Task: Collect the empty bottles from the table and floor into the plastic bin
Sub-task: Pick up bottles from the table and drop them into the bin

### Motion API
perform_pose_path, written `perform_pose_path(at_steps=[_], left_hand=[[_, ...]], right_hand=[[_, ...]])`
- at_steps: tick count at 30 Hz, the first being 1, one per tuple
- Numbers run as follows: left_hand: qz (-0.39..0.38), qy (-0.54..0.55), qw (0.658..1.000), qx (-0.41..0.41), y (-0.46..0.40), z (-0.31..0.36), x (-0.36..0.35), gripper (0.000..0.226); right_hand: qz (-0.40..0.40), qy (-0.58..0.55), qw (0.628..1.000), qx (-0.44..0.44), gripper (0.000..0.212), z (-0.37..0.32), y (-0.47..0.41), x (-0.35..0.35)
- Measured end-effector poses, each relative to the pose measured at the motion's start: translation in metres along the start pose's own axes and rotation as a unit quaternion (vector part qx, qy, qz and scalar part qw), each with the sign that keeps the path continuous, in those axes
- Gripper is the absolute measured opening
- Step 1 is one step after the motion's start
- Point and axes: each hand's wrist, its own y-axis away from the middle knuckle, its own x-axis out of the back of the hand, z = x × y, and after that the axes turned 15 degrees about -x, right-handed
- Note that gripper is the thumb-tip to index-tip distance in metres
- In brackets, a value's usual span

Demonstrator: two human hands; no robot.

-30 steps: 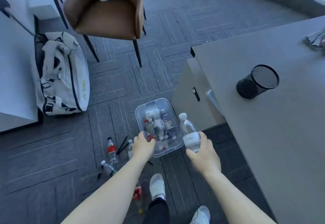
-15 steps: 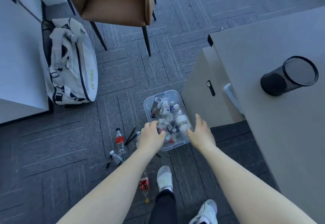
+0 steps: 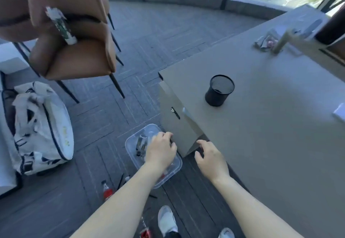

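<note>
A brown chair (image 3: 74,51) stands behind a white sports bag (image 3: 43,127).

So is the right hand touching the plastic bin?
Apart. In the head view the right hand hangs with its fingers loosely curled, and a strip of dark floor shows between it and the plastic bin.

bench (image 3: 270,135): plain grey-beige top, no pattern. pen cup (image 3: 219,90): black, fine mesh. plastic bin (image 3: 131,149): clear and colourless, contents blurred. bottle (image 3: 107,191) on floor: red label, dark cap. second bottle (image 3: 145,233) at lower edge: red label. floor (image 3: 149,38): dark grey carpet tiles, thin pale stripes, direction alternating tile to tile. chair (image 3: 74,51): brown, tan-orange sheen, black legs. bottle on chair seat (image 3: 61,25): white with dark green print. bag (image 3: 42,129): white, navy trim and straps, faint yellow lettering. 2 shoes (image 3: 167,221): white.
</note>
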Motion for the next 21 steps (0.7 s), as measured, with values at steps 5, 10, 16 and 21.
perform_pose_path(at_steps=[5, 10, 16, 21], left_hand=[[-0.002, -0.041, 0.988, -0.146, -0.025, 0.123, -0.027, 0.037], [-0.048, -0.061, 0.964, -0.254, -0.033, 0.259, -0.091, 0.038], [-0.105, -0.074, 0.939, -0.318, -0.022, 0.393, -0.187, 0.037], [-0.132, -0.071, 0.936, -0.319, -0.003, 0.467, -0.25, 0.038]], right_hand=[[0.113, -0.053, 0.992, -0.034, 0.034, 0.088, 0.013, 0.093], [0.211, -0.11, 0.961, -0.14, 0.033, 0.222, 0.039, 0.18], [0.258, -0.056, 0.905, -0.335, 0.057, 0.406, 0.072, 0.257], [0.229, -0.05, 0.902, -0.362, 0.062, 0.496, 0.06, 0.289]])
